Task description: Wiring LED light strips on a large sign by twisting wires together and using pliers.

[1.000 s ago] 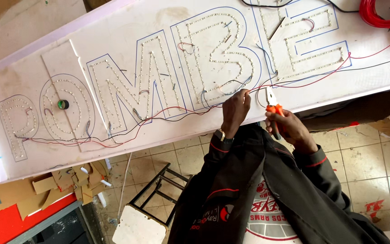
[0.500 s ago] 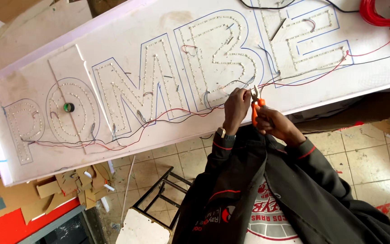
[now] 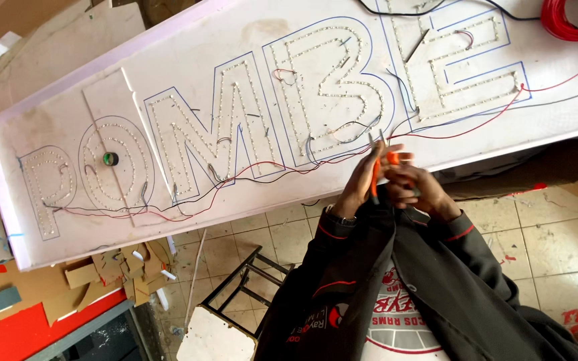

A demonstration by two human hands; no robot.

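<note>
- Both hands sit together at centre right of the frame, just below the lower edge of the white sign panel [image 3: 168, 60].
- Left hand [image 3: 362, 184]: fingers curled, closed around the orange-handled pliers [image 3: 376, 167] together with the other hand; a watch shows on the wrist.
- Right hand [image 3: 413, 187]: wrapped round the pliers' handles from the right, touching the left hand.
- Pliers: held upright, metal tips pointing up at the panel's lower edge, where the red and black wires [image 3: 249, 170] run. Whether the tips grip a wire cannot be told.
- Panel: fills the upper part of the frame, tilted, with large letter outlines drawn in blue and filled with rows of small white lights.
- Wires: trail along the lower part of the letters from the left of the frame to the hands.
- Coil of red wire [image 3: 570, 20]: upper right corner, on the panel.
- Small dark roll of tape [image 3: 110, 159]: lying inside the round letter at left.
- Below: tiled floor [image 3: 556, 267], a metal-framed stool [image 3: 229, 314] at bottom centre, cardboard scraps [image 3: 112, 264] at lower left.
</note>
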